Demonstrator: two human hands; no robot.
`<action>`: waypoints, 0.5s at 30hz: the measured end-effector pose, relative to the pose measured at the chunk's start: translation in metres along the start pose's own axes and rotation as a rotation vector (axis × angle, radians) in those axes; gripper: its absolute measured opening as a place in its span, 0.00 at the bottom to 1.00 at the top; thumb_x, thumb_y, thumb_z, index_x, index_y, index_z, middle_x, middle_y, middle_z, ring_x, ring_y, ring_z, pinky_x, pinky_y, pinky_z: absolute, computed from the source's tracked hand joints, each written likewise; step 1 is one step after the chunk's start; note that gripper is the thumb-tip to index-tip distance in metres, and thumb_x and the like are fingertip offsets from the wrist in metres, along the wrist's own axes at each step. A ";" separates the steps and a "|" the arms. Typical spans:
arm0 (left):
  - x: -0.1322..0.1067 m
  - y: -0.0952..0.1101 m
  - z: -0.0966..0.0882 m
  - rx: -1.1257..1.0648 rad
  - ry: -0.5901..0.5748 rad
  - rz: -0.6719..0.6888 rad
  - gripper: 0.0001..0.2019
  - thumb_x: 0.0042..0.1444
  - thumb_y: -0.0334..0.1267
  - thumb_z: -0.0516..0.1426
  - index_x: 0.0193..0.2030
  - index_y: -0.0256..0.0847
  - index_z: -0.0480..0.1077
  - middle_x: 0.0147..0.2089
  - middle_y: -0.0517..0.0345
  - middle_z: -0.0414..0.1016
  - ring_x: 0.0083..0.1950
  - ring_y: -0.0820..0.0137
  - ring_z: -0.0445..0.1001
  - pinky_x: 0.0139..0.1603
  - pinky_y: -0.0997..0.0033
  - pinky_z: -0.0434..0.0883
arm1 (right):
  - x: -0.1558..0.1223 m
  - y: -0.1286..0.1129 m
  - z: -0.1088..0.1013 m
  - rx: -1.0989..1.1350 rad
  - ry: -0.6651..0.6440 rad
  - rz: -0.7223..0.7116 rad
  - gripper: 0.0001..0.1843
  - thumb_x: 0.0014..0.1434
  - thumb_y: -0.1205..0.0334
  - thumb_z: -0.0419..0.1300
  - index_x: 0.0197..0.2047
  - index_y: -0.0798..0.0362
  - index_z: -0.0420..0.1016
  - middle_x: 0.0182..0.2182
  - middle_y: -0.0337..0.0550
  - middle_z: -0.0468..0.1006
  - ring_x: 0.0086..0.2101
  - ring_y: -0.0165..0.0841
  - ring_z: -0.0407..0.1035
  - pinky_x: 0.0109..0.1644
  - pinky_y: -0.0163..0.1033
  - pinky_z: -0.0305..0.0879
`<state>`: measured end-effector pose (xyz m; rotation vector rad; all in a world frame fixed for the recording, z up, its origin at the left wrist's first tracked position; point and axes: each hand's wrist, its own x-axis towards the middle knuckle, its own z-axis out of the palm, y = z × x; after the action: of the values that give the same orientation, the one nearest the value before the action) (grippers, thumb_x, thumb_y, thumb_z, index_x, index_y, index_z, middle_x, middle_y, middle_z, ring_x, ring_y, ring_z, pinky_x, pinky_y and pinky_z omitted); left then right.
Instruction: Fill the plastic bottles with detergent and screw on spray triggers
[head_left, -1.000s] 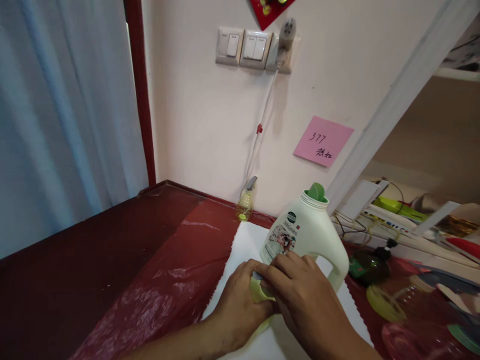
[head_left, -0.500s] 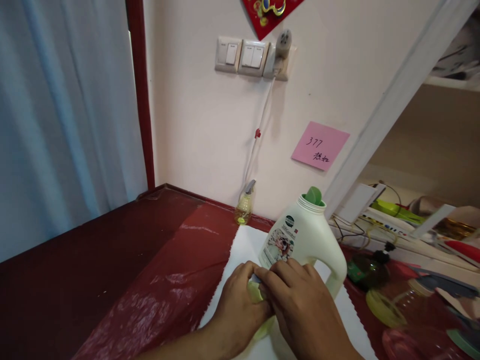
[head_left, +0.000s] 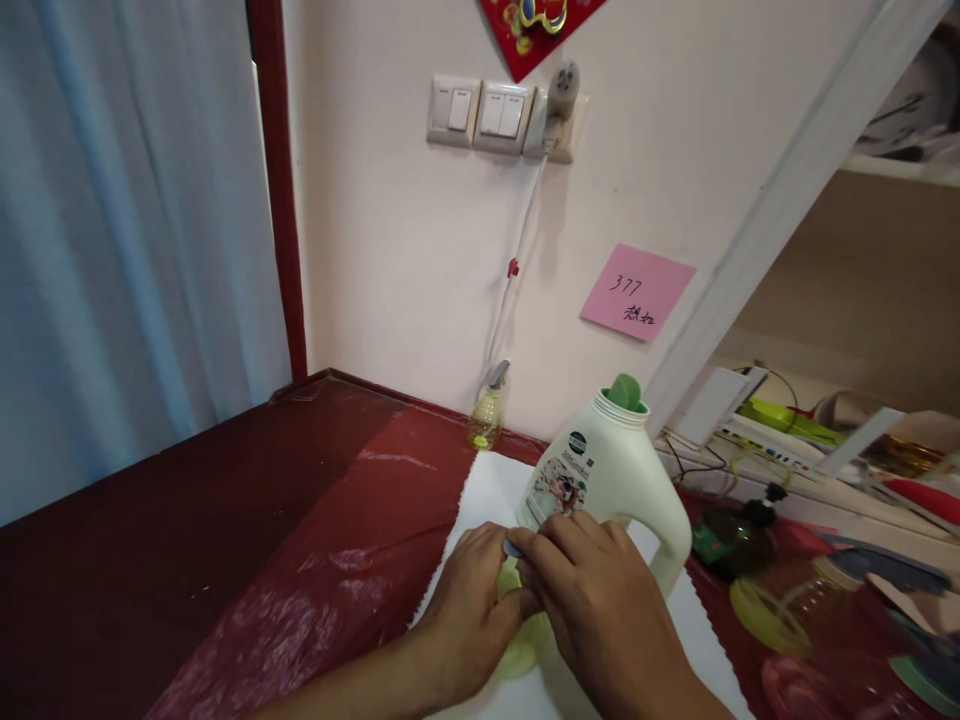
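Note:
Both hands are closed around a small translucent yellow-green bottle (head_left: 525,645), held over a white cloth (head_left: 480,490). My left hand (head_left: 469,610) wraps its neck from the left. From the right, my right hand (head_left: 589,590) grips its top, where a bit of grey (head_left: 512,548) shows between the fingers. Most of the bottle's upper part is hidden by the hands. Just behind them a large pale-green detergent jug (head_left: 637,470) stands upright, its neck uncapped with a green piece (head_left: 625,391) inside the mouth.
A small yellow bottle with a grey top (head_left: 486,420) stands by the wall. Clear plastic covers part of the dark red table (head_left: 315,550). At right are a dark pump bottle (head_left: 735,540), a clear yellowish container (head_left: 795,605) and a cluttered shelf (head_left: 900,170).
The camera view has shifted slightly. Both hands keep their grip on the small bottle, with fingers moved only a little; more of its grey top shows.

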<state>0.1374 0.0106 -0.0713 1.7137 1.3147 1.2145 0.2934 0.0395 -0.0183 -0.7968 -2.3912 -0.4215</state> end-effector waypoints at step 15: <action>0.000 0.005 0.005 -0.133 -0.035 -0.155 0.19 0.48 0.33 0.66 0.49 0.40 0.73 0.52 0.51 0.76 0.55 0.56 0.71 0.60 0.57 0.65 | 0.003 0.022 -0.022 0.202 -0.279 0.053 0.18 0.64 0.73 0.59 0.57 0.53 0.70 0.44 0.46 0.80 0.44 0.42 0.76 0.45 0.46 0.71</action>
<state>0.1434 0.0092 -0.0685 1.5041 1.2903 1.1509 0.3150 0.0478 0.0034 -0.8704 -2.6085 -0.0465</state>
